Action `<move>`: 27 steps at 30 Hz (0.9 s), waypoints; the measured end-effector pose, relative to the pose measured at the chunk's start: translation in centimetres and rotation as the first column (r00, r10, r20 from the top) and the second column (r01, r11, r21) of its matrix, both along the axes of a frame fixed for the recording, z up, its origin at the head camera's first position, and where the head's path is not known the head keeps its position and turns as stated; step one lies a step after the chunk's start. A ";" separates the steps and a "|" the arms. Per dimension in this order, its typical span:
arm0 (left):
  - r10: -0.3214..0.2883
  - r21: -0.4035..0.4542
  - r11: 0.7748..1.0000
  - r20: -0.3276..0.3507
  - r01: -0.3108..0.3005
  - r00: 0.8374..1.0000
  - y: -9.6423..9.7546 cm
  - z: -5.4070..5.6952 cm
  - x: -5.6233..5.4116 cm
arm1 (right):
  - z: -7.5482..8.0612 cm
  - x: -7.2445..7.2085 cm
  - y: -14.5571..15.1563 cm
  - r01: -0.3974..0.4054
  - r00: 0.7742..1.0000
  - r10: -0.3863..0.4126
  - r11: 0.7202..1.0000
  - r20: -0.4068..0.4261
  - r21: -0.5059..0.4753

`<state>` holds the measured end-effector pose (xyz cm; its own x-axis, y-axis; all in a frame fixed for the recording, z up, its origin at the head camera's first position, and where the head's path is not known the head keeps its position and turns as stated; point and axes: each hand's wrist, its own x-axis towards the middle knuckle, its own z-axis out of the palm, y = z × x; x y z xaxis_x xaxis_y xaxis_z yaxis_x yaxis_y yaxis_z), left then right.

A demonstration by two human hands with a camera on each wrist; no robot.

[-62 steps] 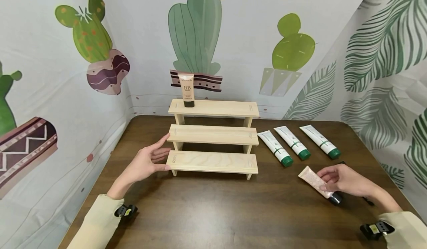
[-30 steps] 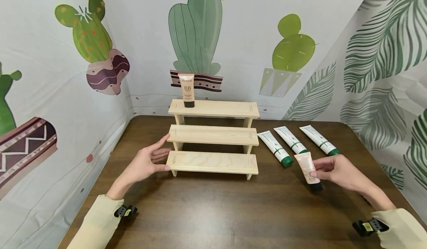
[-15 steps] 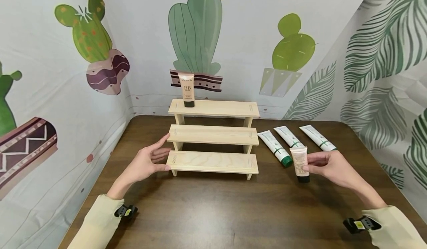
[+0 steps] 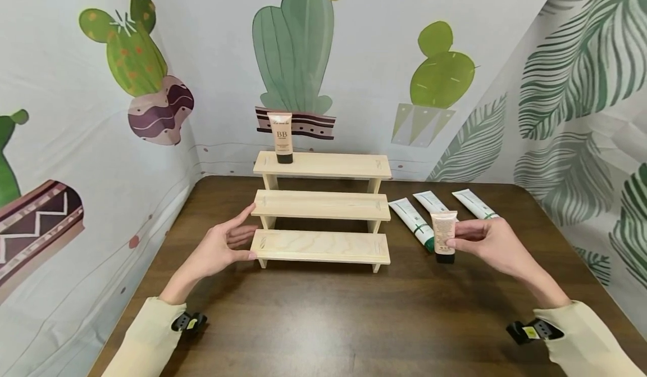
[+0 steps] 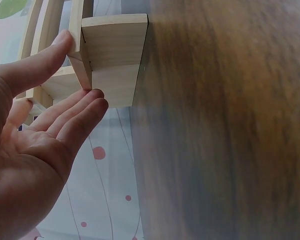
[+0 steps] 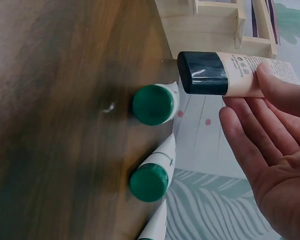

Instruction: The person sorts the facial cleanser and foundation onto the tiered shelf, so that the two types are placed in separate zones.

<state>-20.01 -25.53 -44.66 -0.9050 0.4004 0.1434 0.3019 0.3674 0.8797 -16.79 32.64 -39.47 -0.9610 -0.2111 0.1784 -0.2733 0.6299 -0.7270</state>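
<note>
My right hand (image 4: 492, 246) pinches a beige BB cream tube (image 4: 444, 234) between thumb and fingers, black cap down and printed side towards me. In the right wrist view the same cream tube (image 6: 245, 75) is held up off the wooden table. My left hand (image 4: 222, 246) rests at the left end of a three-step wooden display stand (image 4: 320, 245), fingers extended, thumb at the lowest step and index finger at the middle one. The left wrist view has these fingertips (image 5: 97, 95) right at the stand's side. Another BB cream tube (image 4: 281, 138) stands on the top step, at its left.
White tubes with green caps lie on the table (image 4: 323, 321) right of the stand: one nearest it (image 4: 411, 222), a second (image 4: 428, 200) partly behind the held tube, a third (image 4: 474, 204) partly behind my right hand. A cactus-print cloth (image 4: 364, 57) hangs behind.
My right hand has lifted the beige tube off the table at the right, turned it upright and carried it left towards the stand. My left hand stays at the stand's left end.
</note>
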 end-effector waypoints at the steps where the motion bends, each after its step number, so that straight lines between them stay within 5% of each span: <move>1: -0.001 0.000 1.000 0.001 0.001 1.000 0.0 0.0 0.0 | 0.0 0.0 -0.1 0.004 1.000 -0.004 1.000 0.002 -0.007; 27: 0.009 -0.011 1.000 0.004 -0.009 1.000 0.3 0.1 0.1 | 2.6 -1.9 -4.7 0.003 0.997 -0.011 0.995 -0.075 -0.097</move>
